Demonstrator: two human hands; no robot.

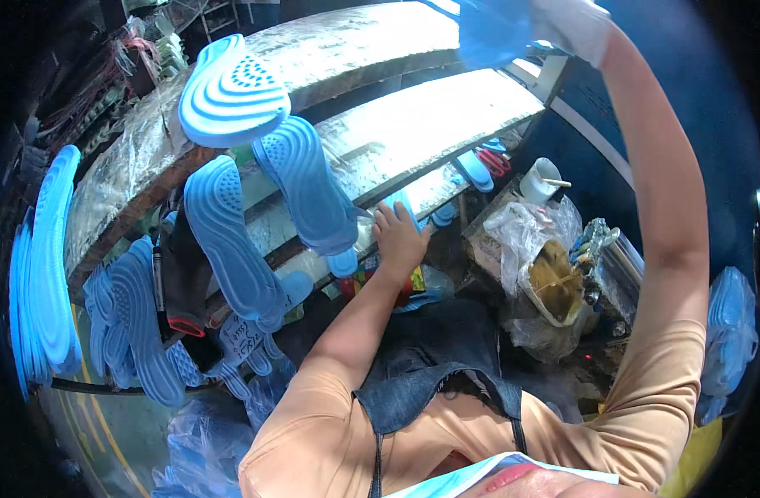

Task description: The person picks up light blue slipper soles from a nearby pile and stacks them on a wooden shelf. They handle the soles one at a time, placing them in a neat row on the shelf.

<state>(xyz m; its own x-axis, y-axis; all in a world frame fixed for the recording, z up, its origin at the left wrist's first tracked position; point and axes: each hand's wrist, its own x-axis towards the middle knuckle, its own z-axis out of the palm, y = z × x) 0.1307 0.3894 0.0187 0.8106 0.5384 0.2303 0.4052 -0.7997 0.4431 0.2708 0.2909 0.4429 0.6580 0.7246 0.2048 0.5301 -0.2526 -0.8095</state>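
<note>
My left hand (399,241) rests at the near edge of a metal-topped bench (430,112), fingers stretched out over a blue piece (401,201) that they partly cover. Raised at the far right, my right hand (572,29) wears a white glove and is closed on a blue piece (492,35). Motion blurs that piece, so its exact kind does not show. Ridged blue shoe insoles lie left of my left hand: one insole (235,91) on the far ledge, another insole (305,183) across the bench, and a third insole (231,236) hanging toward me.
More insoles (44,274) stand in a stack at the far left. Right of the bench are a white cup (540,181) with a stick, a plastic-lined container (554,282) of brownish stuff, and red-handled scissors (494,163). A bagged blue bundle (728,332) stands at the right edge.
</note>
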